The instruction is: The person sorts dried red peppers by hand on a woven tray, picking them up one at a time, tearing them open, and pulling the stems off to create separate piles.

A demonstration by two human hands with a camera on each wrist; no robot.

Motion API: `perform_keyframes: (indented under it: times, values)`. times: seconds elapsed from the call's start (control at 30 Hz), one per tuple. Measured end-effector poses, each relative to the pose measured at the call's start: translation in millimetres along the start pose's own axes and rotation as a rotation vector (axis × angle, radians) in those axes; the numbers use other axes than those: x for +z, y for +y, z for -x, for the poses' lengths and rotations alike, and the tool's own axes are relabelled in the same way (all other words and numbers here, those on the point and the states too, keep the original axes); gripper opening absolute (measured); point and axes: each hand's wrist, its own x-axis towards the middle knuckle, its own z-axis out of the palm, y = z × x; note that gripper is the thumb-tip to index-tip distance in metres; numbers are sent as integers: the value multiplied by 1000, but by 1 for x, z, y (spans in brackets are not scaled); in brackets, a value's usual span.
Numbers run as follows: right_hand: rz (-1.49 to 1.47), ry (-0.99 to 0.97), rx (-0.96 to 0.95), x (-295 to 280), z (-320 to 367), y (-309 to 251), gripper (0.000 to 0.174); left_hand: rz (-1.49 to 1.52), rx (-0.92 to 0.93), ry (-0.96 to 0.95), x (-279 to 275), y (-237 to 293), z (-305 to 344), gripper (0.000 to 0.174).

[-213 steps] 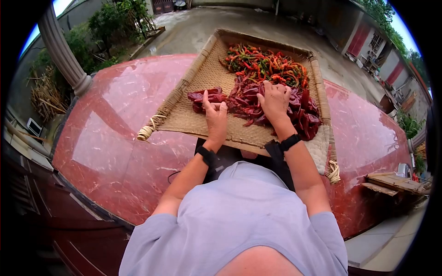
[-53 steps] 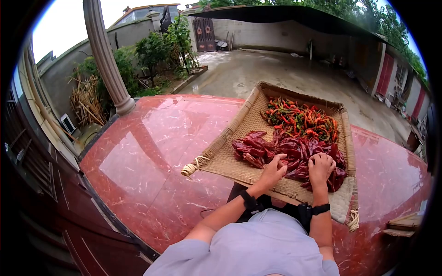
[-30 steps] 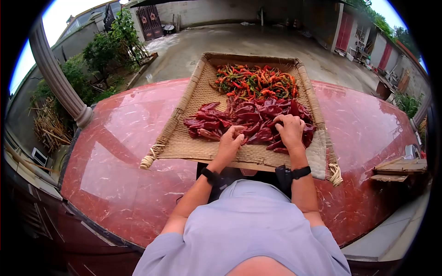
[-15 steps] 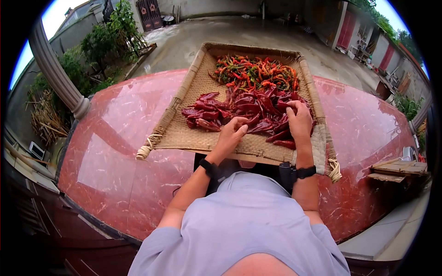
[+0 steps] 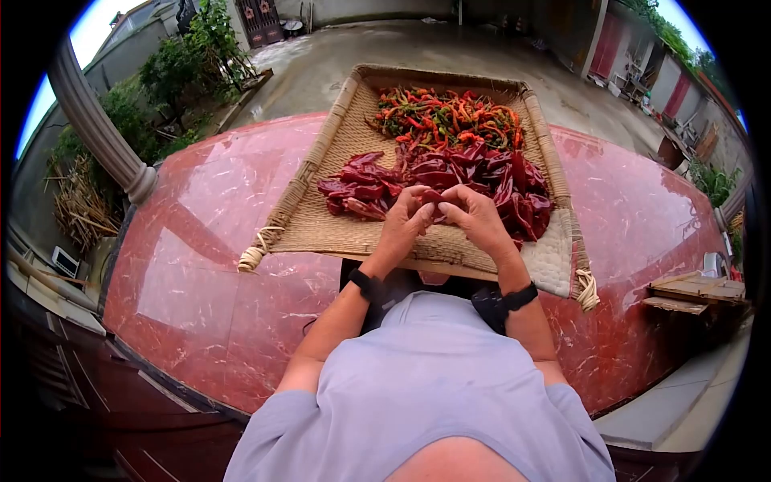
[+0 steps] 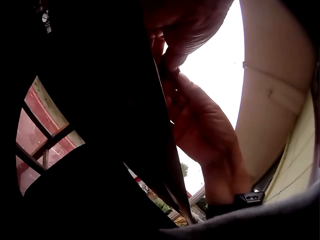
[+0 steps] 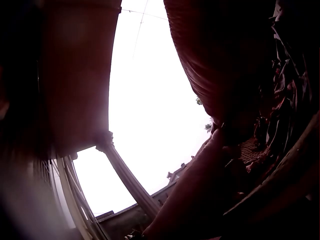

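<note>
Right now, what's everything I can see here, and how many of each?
woven tray: one, straw-coloured, on the tabletop
tabletop: one, polished red stone, under the tray
large dried chillies: a heap, dark red, middle of the tray
small chillies: a heap, red, orange and green, far end of the tray
held chilli: one, dark red, between both hands
column: one, grey, far left
shirt: one, pale grey, bottom of the head view
wrist straps: two, black, one on each wrist
left hand: one, pinches the held chilli
right hand: one, pinches the held chilli
</note>
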Motion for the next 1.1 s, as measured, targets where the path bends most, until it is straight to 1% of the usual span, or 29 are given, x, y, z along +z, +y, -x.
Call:
perform_keyframes:
  times: [0.07, 0.13, 0.23, 0.27, 0.33, 0.37, 0.4, 0.47, 0.5, 0.57, 0.63, 0.67, 0.77, 0.8, 0.83, 0.9, 0.97, 1.0, 1.03, 1.1]
  values:
    - [-30, 16, -7, -3, -1, 5, 19, 32, 41, -7, 1, 1, 1, 30]
    - [-63, 65, -4, -9, -3, 5, 19, 46, 43, 10, 0, 4, 1, 29]
    - [568, 423, -238, -19, -3, 0, 16, 31, 25, 56, -2, 3, 1, 26]
    - [710, 468, -291, -23, -5, 4, 21, 38, 27, 75, -2, 0, 0, 25]
    - [920, 485, -357, -26, -8, 10, 24, 43, 47, 126, -1, -1, -2, 24]
    - [1024, 495, -388, -27, -9, 14, 26, 44, 31, 174, -2, -1, -2, 26]
    - [1018, 448, -356, -28, -12, 20, 31, 44, 17, 219, -2, 6, -1, 29]
    - [1049, 362, -301, -30, -13, 30, 34, 41, 20, 304, -8, 13, -5, 31]
    - [1062, 315, -270, -29, -12, 33, 36, 83, 48, 323, -14, 13, -12, 39]
    - [1096, 301, -264, -29, -13, 35, 38, 54, 87, 454, -20, 37, -11, 53]
    - [1129, 265, -225, -28, -12, 31, 39, 130, 77, 565, -29, 44, -20, 68]
    - [1123, 275, -238, -28, -12, 31, 38, 102, 50, 577, -33, 48, -19, 72]
    - [1130, 294, -276, -27, -13, 32, 36, -38, 57, 565, -28, 42, -14, 73]
    - [1147, 288, -286, -27, -14, 33, 34, -82, 15, 489, -25, 41, -11, 69]
    - [1163, 281, -296, -26, -13, 34, 32, -100, -49, 435, -17, 43, -8, 60]
    - [1114, 326, -328, -24, -15, 36, 29, -146, -26, 251, -14, 28, -8, 53]
    - [1071, 369, -374, -25, -18, 35, 25, -334, 20, 174, -8, 21, -8, 49]
    - [1051, 390, -403, -26, -18, 31, 24, -394, 64, 190, -6, 18, -9, 47]
    - [1030, 410, -431, -26, -18, 28, 23, -403, 69, 180, -6, 16, -11, 47]
    - [1066, 320, -363, -26, -16, 21, 20, -423, 70, 158, -6, 12, -11, 47]
